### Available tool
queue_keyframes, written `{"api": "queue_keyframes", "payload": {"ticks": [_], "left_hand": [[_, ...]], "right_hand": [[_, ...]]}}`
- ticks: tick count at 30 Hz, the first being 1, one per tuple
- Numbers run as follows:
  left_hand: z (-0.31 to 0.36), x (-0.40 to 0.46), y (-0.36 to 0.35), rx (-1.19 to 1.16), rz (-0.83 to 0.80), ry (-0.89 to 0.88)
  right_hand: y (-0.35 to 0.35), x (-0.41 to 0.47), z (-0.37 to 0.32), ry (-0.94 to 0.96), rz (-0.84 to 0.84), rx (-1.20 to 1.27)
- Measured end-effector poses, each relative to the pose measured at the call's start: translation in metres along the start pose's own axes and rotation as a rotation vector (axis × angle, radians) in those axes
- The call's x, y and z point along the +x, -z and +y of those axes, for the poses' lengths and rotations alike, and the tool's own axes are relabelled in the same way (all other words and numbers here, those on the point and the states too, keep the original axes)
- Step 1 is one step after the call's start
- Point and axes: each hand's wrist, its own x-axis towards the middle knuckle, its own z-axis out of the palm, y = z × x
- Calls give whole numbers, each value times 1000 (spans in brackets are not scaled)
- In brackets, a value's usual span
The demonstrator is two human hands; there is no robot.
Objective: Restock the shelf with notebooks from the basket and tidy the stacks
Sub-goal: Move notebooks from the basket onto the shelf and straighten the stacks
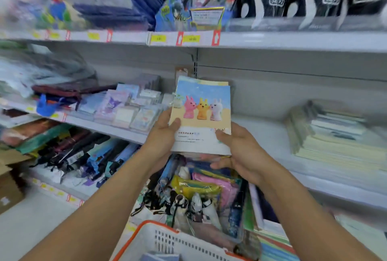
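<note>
We hold a small stack of notebooks (201,118) in front of us, the top cover showing three cartoon animals, its long axis running away from us toward the back of the shelf (261,135) and tilted up at the far end. The stack sits in the air above the shelf's front edge, not yet resting on it, and more or less midway between the two sides of the bay.

Our left hand (162,135) grips the near left corner, thumb on the cover and fingers underneath. Our right hand (238,149) grasps the near right corner the same way — thumb on top, fingers curled below the stack. Both grips are clenched on the notebooks at the near short edge, so the whole length of the stack projects forward from the hands.

The bare stretch of shelf lies ahead and to the right of the stack, and beyond it, toward the shelf's right end, lies an existing pile of notebooks (335,135), well apart from what we carry. We judge the right hand the nearer one to that pile — the coming move looks like a push forward and rightward, setting the far edge down first.

The basket (159,239) with its orange rim sits below our forearms at the bottom edge of view.
</note>
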Motion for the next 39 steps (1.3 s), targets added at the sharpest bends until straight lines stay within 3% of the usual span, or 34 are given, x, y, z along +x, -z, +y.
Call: {"api": "queue_keyframes", "payload": {"ticks": [5, 12, 18, 20, 23, 25, 27, 29, 31, 33, 36, 39], "left_hand": [[41, 52, -11, 143, -127, 164], [60, 136, -23, -299, 0, 162], [33, 139, -16, -315, 85, 189], [15, 114, -8, -374, 64, 195], [-25, 63, 4, -283, 71, 147], [-68, 22, 6, -168, 77, 179], [-129, -20, 5, -22, 77, 308], [-198, -63, 3, 135, 56, 532], [-262, -106, 8, 224, -18, 779], [-315, -140, 21, 408, -116, 897], [-350, -168, 41, 666, -201, 927], [-346, -173, 40, 836, -302, 863]], "right_hand": [[-4, 55, -37, 11, 182, 148], [17, 164, -82, -23, 280, 143], [29, 196, -75, -38, 342, 83], [31, 183, -60, 17, 376, 58], [35, 130, -12, 257, 472, 23], [35, 83, 45, 367, 512, -4], [37, 45, 140, 348, 511, -210], [42, 7, 251, 128, 356, -543], [50, -35, 341, -238, -33, -855], [62, -76, 392, -457, -382, -1127], [72, -112, 422, -421, -722, -1444], [66, -113, 424, -318, -764, -1527]]}}
